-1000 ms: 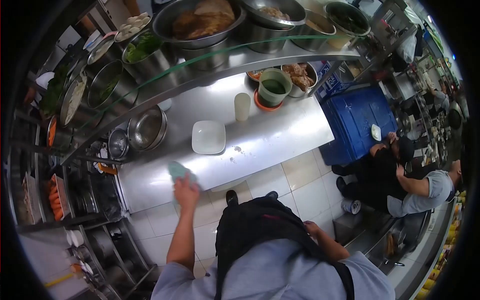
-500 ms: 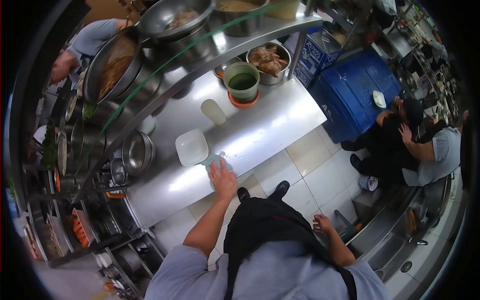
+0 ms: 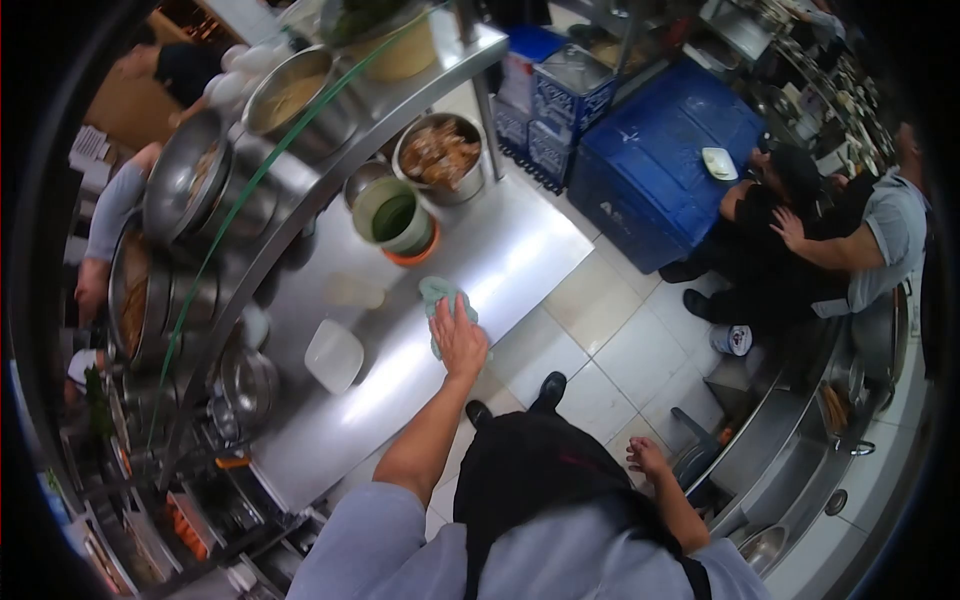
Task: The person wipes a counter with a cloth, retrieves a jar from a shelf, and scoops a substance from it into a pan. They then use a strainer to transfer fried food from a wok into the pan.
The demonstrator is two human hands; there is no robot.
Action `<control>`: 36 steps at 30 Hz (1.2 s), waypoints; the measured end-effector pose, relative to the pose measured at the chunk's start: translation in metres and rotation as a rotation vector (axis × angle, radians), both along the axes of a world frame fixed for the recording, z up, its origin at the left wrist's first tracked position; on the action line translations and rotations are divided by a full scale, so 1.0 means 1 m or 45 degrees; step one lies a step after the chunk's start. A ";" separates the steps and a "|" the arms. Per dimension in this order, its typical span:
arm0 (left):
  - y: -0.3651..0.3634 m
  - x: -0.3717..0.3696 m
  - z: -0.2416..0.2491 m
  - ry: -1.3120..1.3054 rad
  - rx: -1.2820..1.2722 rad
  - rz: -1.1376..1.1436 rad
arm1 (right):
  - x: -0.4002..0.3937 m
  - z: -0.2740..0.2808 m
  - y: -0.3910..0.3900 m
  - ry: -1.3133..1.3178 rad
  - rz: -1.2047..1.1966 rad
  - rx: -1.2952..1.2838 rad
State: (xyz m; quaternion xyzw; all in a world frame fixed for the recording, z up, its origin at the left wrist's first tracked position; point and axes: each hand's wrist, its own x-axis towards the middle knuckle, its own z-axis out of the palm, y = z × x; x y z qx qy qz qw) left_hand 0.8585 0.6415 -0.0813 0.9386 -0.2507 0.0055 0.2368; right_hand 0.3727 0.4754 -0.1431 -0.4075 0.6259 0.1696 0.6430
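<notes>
Hands, two, bare. Left hand (image 3: 460,340): palm down, fingers stretched out and slightly parted, laid over a pale green cloth (image 3: 438,292). Right hand (image 3: 646,456): nothing seen in it, fingers loosely bent and apart, held beside the black apron (image 3: 540,465) above the tiled floor (image 3: 565,300).

Cloth: crumpled, on the steel worktop (image 3: 515,235), near its front edge; partly hidden under the left hand.

On the worktop: one white dish (image 3: 335,356), square with rounded corners, left of the cloth; one pale cup (image 3: 357,292), blurred, between dish and tub; one pale green tub (image 3: 368,205) with dark green contents, set on an orange disc (image 3: 417,257); one metal pot (image 3: 466,190) of browned meat pieces (image 3: 440,155), behind the tub.

Further left: metal bowls (image 3: 248,385), clustered. Above: steel shelf (image 3: 457,62) carrying pans.

To the right: large blue container (image 3: 655,130), a small white dish (image 3: 719,162) on top. Beside it, one person in black (image 3: 765,220) and one in grey (image 3: 893,225), the latter's hand on the black clothing. White tub (image 3: 736,340) on the floor nearby.
</notes>
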 end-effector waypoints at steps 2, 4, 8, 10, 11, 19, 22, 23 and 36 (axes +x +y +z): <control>-0.024 -0.005 0.002 -0.017 -0.084 -0.043 | -0.010 0.003 -0.005 -0.019 -0.002 -0.029; -0.055 -0.008 0.007 0.081 -0.153 -0.044 | -0.017 0.003 -0.011 -0.017 -0.024 -0.059; -0.110 0.002 0.018 0.453 -0.533 -0.205 | -0.029 -0.005 -0.022 -0.019 -0.023 -0.070; -0.127 0.001 0.030 0.767 -0.841 -0.099 | -0.034 -0.007 -0.025 -0.016 -0.071 -0.063; -0.131 -0.001 0.040 1.075 -1.146 0.023 | -0.035 -0.008 -0.028 -0.018 -0.109 -0.053; 0.069 0.043 0.003 -0.082 -0.369 -0.011 | -0.057 -0.023 -0.001 -0.027 -0.308 -0.028; 0.060 0.039 -0.027 -0.347 0.172 -0.147 | -0.059 -0.029 0.015 0.033 -0.269 0.040; 0.041 0.035 -0.021 -0.322 0.270 -0.106 | -0.058 -0.031 0.017 0.045 -0.237 0.044; -0.205 -0.004 0.004 -0.054 -0.247 -0.647 | -0.032 -0.036 0.022 -0.093 -0.352 -0.092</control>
